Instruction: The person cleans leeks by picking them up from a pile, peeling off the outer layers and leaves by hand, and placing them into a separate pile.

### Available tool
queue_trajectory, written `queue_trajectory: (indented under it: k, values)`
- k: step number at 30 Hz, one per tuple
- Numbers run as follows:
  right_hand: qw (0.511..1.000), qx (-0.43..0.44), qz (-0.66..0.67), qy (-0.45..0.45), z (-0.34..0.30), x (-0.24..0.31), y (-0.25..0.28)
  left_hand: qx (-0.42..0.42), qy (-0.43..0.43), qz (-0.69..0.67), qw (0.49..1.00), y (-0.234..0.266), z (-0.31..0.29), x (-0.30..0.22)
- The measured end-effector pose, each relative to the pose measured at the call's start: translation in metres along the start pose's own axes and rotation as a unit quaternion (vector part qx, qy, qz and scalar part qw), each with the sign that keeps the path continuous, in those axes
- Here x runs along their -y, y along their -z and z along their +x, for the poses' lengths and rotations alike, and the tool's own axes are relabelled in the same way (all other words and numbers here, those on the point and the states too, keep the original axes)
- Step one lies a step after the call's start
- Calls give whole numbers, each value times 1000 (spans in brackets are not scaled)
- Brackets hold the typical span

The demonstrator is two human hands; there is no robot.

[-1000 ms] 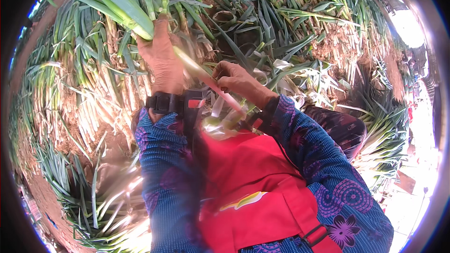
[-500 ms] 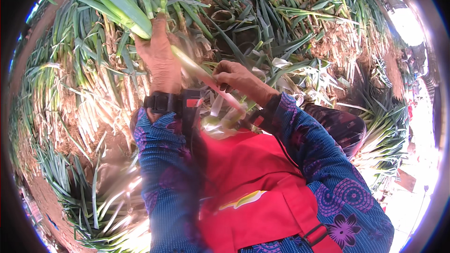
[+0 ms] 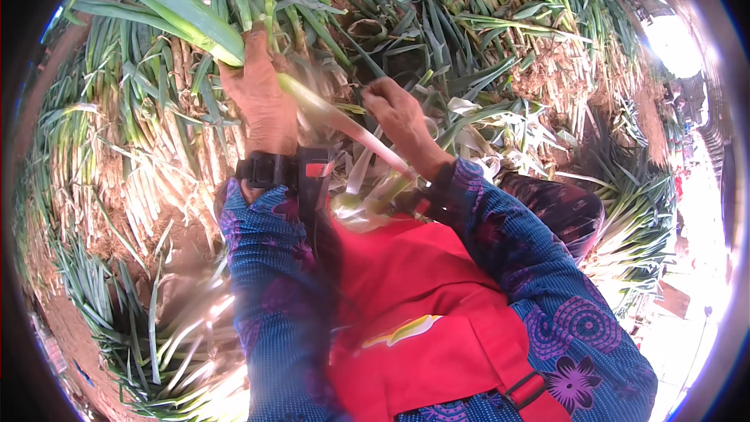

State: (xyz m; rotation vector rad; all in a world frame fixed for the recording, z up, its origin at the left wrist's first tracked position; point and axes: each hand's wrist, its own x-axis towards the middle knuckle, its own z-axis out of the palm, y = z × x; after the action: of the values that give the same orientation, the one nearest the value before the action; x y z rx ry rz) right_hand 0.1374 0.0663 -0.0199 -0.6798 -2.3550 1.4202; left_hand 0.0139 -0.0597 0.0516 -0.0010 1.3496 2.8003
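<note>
My left hand (image 3: 264, 101) is closed round a long green onion (image 3: 344, 123). Its broad green leaves (image 3: 183, 12) spread to the upper left past my fingers. The pale stalk slants down to the right, and its lower end comes close to my right wrist. My right hand (image 3: 397, 115) hangs just above and to the right of that stalk, apart from it, with the fingers curled in. Whether anything is pinched between those fingers is too small to tell. Peeled pale leaf scraps (image 3: 367, 202) lie beneath the stalk, in front of my red apron (image 3: 406, 266).
Rows of green onions (image 3: 168, 141) lie stacked on the left, and more (image 3: 555, 70) on the far right. Loose leaves and peelings (image 3: 476, 129) are strewn between them. Another bunch (image 3: 633, 211) lies beside my knee (image 3: 558, 215), and one (image 3: 148, 344) at the lower left.
My right hand has moved up and away from the stalk. My left hand has shifted slightly left with the green onion still in it.
</note>
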Motion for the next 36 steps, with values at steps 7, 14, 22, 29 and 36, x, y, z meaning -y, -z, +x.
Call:
queue_trajectory:
  k: [7,14,22,29,36]
  values:
    - [986,-62,-85,129,41,6,-68,-37,-8,-46,998,-15,-5,20]
    - [927,65,-339,146,-10,-100,-14,-114,12,-27,993,22,18,4]
    - [996,1,75,53,0,-11,-13,-91,8,-26,996,9,11,6]
    - [962,22,-29,271,-14,10,-45,-50,69,-45,995,28,27,-14]
    - [980,197,16,-31,-66,-74,36,2,53,-52,997,40,34,-40]
